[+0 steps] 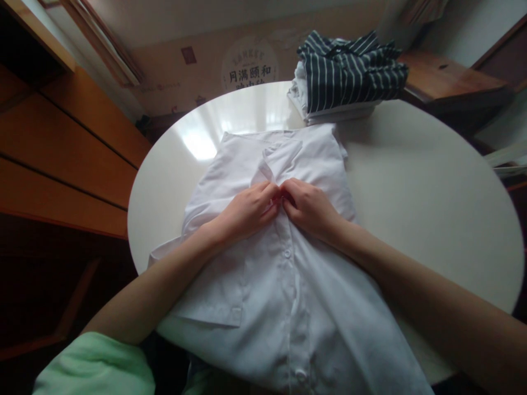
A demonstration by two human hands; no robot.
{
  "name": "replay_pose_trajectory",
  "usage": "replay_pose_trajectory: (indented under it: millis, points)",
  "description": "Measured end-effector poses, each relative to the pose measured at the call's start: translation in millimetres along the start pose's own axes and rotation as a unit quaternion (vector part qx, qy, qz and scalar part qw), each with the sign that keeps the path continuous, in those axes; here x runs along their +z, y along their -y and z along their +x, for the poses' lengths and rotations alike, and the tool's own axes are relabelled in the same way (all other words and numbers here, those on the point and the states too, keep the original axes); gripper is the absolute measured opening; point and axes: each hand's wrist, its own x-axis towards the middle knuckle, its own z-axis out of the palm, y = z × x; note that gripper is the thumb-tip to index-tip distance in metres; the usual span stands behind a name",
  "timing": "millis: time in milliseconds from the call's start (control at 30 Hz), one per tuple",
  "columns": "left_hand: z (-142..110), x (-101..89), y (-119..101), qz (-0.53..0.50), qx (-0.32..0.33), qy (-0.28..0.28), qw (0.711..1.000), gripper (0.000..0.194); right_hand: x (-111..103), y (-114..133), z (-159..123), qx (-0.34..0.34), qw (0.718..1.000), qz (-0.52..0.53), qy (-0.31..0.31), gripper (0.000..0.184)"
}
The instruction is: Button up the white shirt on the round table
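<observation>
A white button-up shirt (263, 280) lies spread on the round table, front side up, its lower part hanging over the near edge. My left hand (255, 207) and my right hand (308, 206) meet at the shirt's front placket, fingertips close together. Both pinch the cloth of the placket; whether a button sits between the fingers is hidden. Below the hands, a white button (287, 254) shows on the placket, and another lies near the bottom of the view. The collar flap stands folded up just beyond my fingers.
The white table (432, 192) has a glossy top. At its far side rests a stack of folded clothes with a dark striped shirt (354, 71) on top. Wooden drawers (61, 148) stand on the left, and a brown wooden surface (448, 77) is at the back right.
</observation>
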Motion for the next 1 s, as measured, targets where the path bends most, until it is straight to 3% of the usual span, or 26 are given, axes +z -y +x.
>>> replay_pose_trajectory:
  millis: [1000]
  points:
    - [1.1,0.7,0.7,0.008,0.002,0.001,1.000,0.012,-0.9,0.1,-0.3,0.005,1.000,-0.011,-0.004,0.008]
